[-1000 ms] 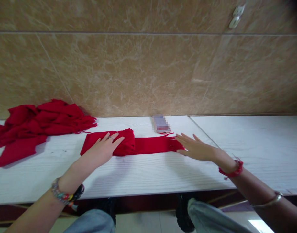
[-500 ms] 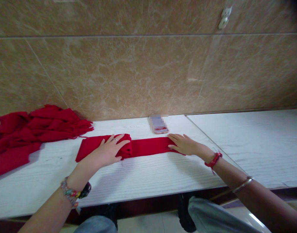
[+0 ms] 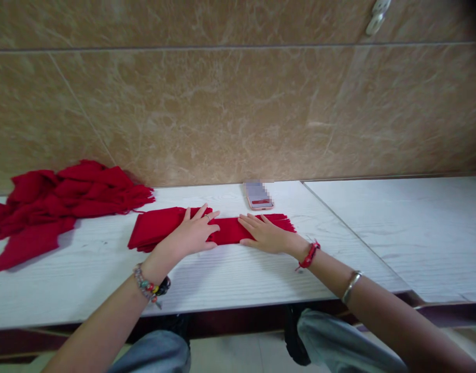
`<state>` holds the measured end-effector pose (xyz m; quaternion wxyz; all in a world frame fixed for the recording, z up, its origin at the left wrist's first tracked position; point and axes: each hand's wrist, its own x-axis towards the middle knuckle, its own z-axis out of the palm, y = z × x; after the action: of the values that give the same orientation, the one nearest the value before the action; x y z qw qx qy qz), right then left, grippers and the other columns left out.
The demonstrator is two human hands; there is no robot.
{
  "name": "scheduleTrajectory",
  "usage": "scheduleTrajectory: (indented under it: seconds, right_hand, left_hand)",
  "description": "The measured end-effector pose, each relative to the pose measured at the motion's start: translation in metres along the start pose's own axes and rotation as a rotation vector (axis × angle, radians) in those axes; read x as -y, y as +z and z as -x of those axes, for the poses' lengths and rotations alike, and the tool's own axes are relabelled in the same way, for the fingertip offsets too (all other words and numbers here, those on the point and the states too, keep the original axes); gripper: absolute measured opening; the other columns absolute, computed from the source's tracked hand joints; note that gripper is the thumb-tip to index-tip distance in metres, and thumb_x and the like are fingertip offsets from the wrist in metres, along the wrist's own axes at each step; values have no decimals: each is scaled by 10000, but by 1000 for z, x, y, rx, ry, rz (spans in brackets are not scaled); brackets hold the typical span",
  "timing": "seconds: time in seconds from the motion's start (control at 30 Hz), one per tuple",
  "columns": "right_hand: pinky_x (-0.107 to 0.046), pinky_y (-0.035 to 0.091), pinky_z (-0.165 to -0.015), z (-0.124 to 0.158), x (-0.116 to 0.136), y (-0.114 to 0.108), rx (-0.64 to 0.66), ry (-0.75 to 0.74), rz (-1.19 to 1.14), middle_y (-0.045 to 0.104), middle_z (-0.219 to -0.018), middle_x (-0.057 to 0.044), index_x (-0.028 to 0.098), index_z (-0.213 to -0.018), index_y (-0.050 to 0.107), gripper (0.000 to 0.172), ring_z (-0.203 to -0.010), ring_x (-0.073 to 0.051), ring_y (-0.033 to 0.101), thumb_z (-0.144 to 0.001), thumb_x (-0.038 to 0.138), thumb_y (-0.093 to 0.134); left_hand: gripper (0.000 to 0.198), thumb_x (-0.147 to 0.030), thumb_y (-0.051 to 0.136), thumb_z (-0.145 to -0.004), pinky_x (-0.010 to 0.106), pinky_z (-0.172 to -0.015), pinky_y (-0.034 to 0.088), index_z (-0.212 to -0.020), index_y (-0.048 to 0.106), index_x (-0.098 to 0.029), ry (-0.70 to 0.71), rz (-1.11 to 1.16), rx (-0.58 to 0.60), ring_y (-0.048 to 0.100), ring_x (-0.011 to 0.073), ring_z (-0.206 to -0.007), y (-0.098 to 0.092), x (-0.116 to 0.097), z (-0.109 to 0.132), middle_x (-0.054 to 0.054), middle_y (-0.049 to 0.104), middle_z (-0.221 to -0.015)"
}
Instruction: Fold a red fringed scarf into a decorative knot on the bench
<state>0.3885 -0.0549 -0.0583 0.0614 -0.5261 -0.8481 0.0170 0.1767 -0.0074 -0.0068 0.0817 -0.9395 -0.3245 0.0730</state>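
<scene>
A red scarf (image 3: 156, 225) lies on the white tabletop, folded into a thick stack at its left part, with a flat single strip running right to a fringed end. My left hand (image 3: 195, 230) rests with spread fingers over the right edge of the folded stack. On the flat strip lies my right hand (image 3: 265, 234), palm down and fingers stretched out, left of the fringe. The two hands are a short way apart, with red cloth showing between them. What lies beneath the palms is hidden.
A heap of crumpled red fringed cloth (image 3: 70, 199) lies at the left against the brown marble-patterned wall (image 3: 207, 114). Behind the scarf is a phone (image 3: 259, 196). A seam crosses the white tabletop (image 3: 417, 228) at the right. A small white fixture (image 3: 378, 16) is on the wall.
My right hand has slid left along the strip, uncovering the fringed end. My left hand has shifted right on the folded stack. The view has moved slightly.
</scene>
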Motion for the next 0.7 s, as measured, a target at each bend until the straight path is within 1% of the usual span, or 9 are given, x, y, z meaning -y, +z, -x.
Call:
scheduleTrajectory:
  seconds: [0.07, 0.23, 0.33, 0.5, 0.6, 0.7]
  right_hand:
    - [-508, 221, -1005, 1, -4, 4, 0, -9, 10, 243, -1401, -134, 109, -1355, 235, 690, -1275, -292, 211, -845, 572, 197]
    - [-481, 224, -1016, 8, -12, 9, -50, -21, 30, 255, -1395, -139, 103, -1350, 246, 661, -1277, -259, 222, -859, 543, 199]
    - [-467, 217, -1024, 10, -15, 12, -65, -34, 39, 257, -1391, -153, 94, -1348, 246, 657, -1278, -249, 223, -862, 533, 208]
    - [-461, 223, -1024, 14, -19, 13, -70, -51, 51, 262, -1386, -165, 80, -1344, 252, 648, -1277, -249, 221, -870, 518, 204]
    - [-455, 225, -1025, 22, -24, 11, -67, -42, 55, 273, -1382, -164, 83, -1341, 261, 639, -1277, -243, 224, -871, 513, 210]
    - [-441, 216, -1034, 36, -34, 9, -45, -28, 46, 269, -1384, -166, 73, -1341, 256, 643, -1281, -233, 211, -872, 511, 211]
  left_hand:
    - [289, -345, 559, -747, 661, -913, 164, -1015, 599, -245, -10, 7, -14, 116, 373, -1277, 5, 2, 1, 57, 315, -1376]
    - [237, -286, 555, -725, 655, -907, 204, -944, 616, -220, -56, -4, -38, 159, 358, -1269, 8, 7, 10, 71, 369, -1342]
    - [220, -268, 552, -712, 663, -893, 215, -913, 621, -210, -95, 9, -19, 167, 365, -1264, 6, 12, 13, 72, 369, -1341]
    - [224, -239, 530, -699, 665, -886, 226, -904, 617, -221, -122, 26, 31, 158, 362, -1267, 4, 25, 21, 51, 355, -1351]
    - [222, -227, 513, -693, 670, -883, 221, -890, 617, -231, -140, 22, 49, 152, 357, -1269, 5, 32, 27, 36, 340, -1361]
    - [219, -235, 504, -691, 659, -884, 234, -881, 614, -234, -140, 23, 43, 163, 350, -1267, 6, 36, 30, 37, 343, -1358]
